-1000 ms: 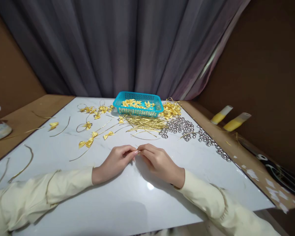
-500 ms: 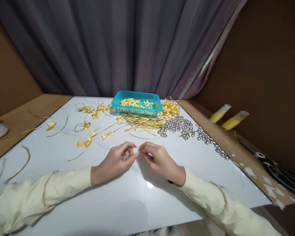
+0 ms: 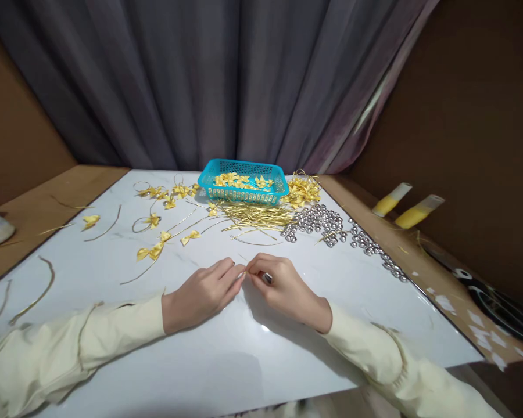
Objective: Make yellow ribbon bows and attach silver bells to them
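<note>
My left hand and my right hand meet above the white tabletop, thumbs and forefingers pinched together. Between the fingertips a short bit of thin gold cord shows; most of it is covered by the fingers. Something dark or shiny appears in the gap of my right hand, too small to name. Beyond the hands lies a bundle of gold cords. A yellow ribbon bow is on the table past my left hand. Small silver metal pieces spread out past my right hand.
A turquoise basket holding yellow bows stands at the back, beside a heap of bows. More bows and loose cords lie leftward. Two yellow-and-white tubes, black-handled scissors and white scraps are at right.
The fingers of my left hand have closed further around the pinch, and the hand has turned slightly. My right hand stays at nearly the same spot; a bit of cord now shows above the fingertips.
</note>
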`<state>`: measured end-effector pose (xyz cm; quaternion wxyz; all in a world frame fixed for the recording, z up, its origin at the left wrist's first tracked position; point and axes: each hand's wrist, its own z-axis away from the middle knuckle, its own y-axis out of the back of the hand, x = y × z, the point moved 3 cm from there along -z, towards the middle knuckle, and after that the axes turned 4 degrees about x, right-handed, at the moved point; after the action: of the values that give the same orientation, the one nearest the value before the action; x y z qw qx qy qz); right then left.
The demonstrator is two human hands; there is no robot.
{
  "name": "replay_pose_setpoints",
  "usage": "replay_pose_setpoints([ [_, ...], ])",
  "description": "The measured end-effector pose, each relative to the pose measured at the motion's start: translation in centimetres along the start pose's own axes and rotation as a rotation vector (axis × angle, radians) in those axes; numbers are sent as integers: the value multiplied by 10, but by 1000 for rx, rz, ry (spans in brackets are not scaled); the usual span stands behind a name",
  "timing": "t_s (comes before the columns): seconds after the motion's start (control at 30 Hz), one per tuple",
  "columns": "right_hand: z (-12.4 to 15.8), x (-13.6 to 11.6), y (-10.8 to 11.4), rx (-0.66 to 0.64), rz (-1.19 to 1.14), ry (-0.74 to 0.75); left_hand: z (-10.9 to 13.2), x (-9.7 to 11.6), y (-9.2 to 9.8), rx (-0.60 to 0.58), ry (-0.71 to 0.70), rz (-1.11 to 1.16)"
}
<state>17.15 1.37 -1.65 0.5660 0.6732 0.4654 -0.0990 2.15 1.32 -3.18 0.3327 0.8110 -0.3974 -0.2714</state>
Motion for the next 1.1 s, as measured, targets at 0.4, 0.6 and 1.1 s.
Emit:
replay_pose_setpoints([
  [0.4, -2, 3, -1, 11, -8, -95, 2, 6, 8, 14, -242, -149],
  [0.6, -2, 3, -1, 31, -19, -132, 1, 9, 9, -28, -251, -168],
  [1.1, -2, 4, -2, 1, 39, -115, 0, 4, 1, -51, -32, 107],
])
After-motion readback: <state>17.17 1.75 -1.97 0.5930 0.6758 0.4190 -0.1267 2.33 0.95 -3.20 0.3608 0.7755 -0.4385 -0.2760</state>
